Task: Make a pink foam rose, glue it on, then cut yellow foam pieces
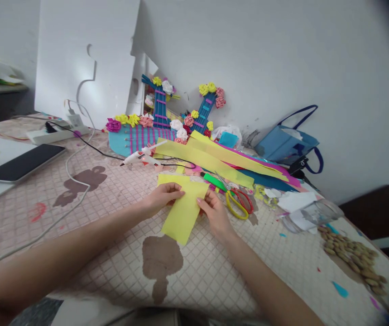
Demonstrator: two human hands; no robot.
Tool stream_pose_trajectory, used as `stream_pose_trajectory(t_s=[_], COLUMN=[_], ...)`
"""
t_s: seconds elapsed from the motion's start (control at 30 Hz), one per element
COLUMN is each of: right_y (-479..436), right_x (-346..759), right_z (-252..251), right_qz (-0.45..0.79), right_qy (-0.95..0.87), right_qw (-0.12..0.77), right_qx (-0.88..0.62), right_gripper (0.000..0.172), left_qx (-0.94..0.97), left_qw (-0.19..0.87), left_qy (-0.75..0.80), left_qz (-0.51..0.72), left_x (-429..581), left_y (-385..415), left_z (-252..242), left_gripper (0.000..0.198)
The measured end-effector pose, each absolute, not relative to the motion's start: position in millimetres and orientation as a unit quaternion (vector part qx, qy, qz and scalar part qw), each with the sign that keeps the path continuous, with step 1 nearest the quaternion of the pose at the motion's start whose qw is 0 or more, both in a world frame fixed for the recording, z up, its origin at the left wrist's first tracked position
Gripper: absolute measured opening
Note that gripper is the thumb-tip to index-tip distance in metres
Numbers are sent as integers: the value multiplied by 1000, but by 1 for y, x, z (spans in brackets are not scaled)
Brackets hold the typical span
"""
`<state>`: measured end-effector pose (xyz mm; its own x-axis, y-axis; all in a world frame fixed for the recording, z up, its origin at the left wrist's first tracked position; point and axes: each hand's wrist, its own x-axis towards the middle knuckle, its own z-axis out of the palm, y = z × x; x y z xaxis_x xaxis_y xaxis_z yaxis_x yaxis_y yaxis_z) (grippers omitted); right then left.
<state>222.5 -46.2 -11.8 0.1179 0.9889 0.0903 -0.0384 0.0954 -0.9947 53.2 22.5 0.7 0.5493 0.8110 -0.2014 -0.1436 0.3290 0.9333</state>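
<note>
Between my two hands is a piece of yellow crepe paper [180, 221], its lower end hanging toward me over the table. My left hand [164, 198] pinches its left edge, thumb on top. On the right edge, my right hand [212, 209] grips the paper between thumb and fingers. A further bit of yellow paper shows just behind the left fingers. Close to my right hand lie scissors [237, 206] with yellow and red handles, beside a green-handled tool [214, 181]. A white glue gun [141, 157] rests beyond my left hand.
Long yellow paper strips [211, 158] lie behind my hands. Decorated blue cardboard pieces [143, 136] with paper flowers stand at the wall. A tablet [24, 162] and a power strip [56, 132] with cables are left. Peanuts [352, 258], a clear container [311, 217] and a blue bag [287, 142] are right.
</note>
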Motion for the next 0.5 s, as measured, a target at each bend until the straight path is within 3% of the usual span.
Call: stream_pose_trajectory(t_s=[0.23, 0.43, 0.5], right_y=[-44, -47, -49], right_x=[220, 221, 221], right_z=[-20, -15, -9], right_qz=[423, 366, 333], right_qy=[-489, -537, -574], right_qw=[607, 592, 577], right_qx=[-461, -476, -476], right_gripper=[12, 7, 10], left_qx=[377, 421, 424], left_qw=[826, 798, 794], left_qy=[272, 282, 292], left_qz=[318, 328, 324], left_x=[53, 54, 54], left_y=[20, 24, 26], left_z=[2, -2, -3], left_gripper=[21, 11, 16])
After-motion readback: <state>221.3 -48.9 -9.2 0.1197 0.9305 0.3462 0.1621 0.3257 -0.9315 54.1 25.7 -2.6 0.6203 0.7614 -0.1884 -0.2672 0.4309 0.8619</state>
